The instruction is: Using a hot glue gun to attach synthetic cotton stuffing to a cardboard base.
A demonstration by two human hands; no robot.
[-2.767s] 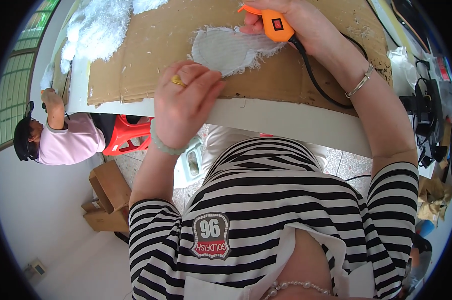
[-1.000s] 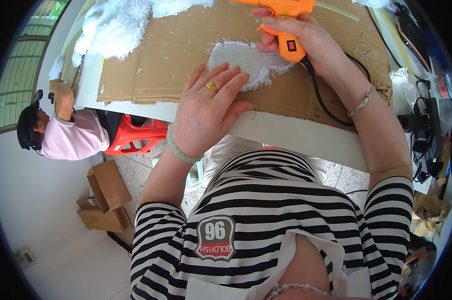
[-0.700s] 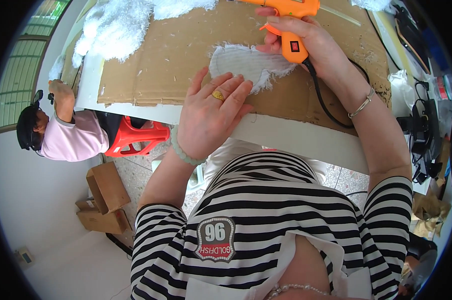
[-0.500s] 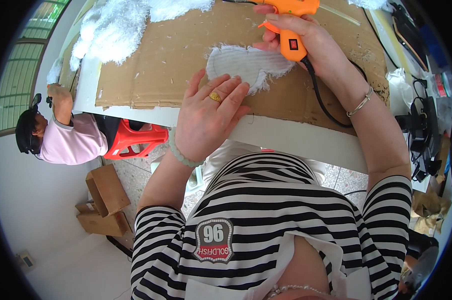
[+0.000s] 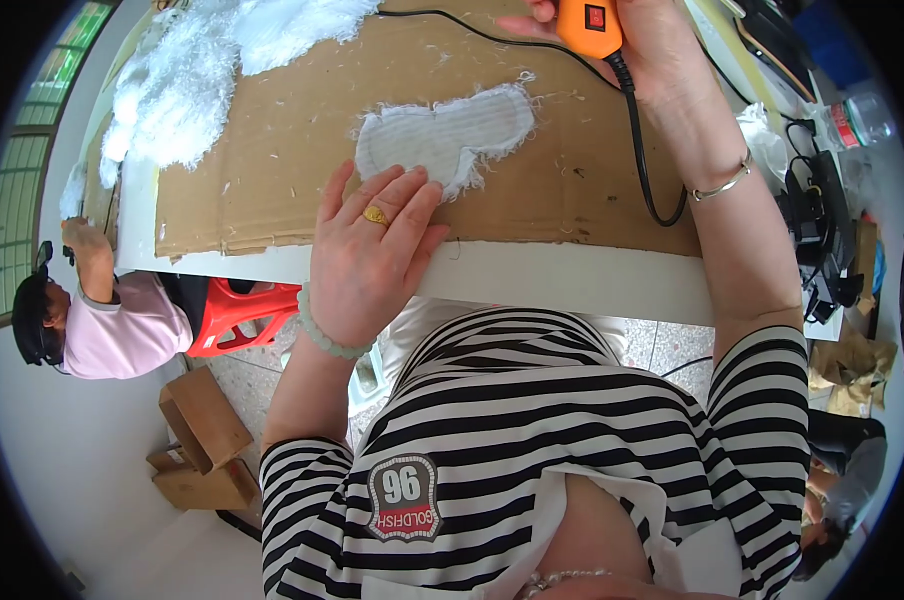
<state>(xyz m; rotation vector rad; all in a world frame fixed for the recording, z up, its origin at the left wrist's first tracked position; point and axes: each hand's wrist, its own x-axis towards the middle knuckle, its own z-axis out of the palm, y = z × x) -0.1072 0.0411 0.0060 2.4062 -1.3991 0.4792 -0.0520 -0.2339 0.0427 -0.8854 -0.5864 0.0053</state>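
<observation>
My left hand [image 5: 372,245] lies flat, fingers stretched out, with its fingertips on the lower left edge of a white fabric piece [image 5: 442,130]. The piece has frayed, fuzzy edges and a curved outline, and rests on brown cardboard [image 5: 562,190]. Up at the far edge of the view, my right hand [image 5: 657,50] is closed round the handle of an orange hot glue gun [image 5: 592,38] with a red switch and a black cord. The gun's nozzle and most of my right fingers are cut off by the picture's top edge.
White fluffy fabric [image 5: 177,100] is heaped at the far left of the cardboard. The gun's black cord [image 5: 644,160] loops down beside my right wrist. A plastic bottle [image 5: 862,122] and black devices [image 5: 822,220] sit at the right. Another person [image 5: 122,325] works at left.
My right hand has raised the glue gun away from the fabric piece toward the far edge, uncovering the piece's right end. My left hand stays on the fabric. The whole view has shifted somewhat.
</observation>
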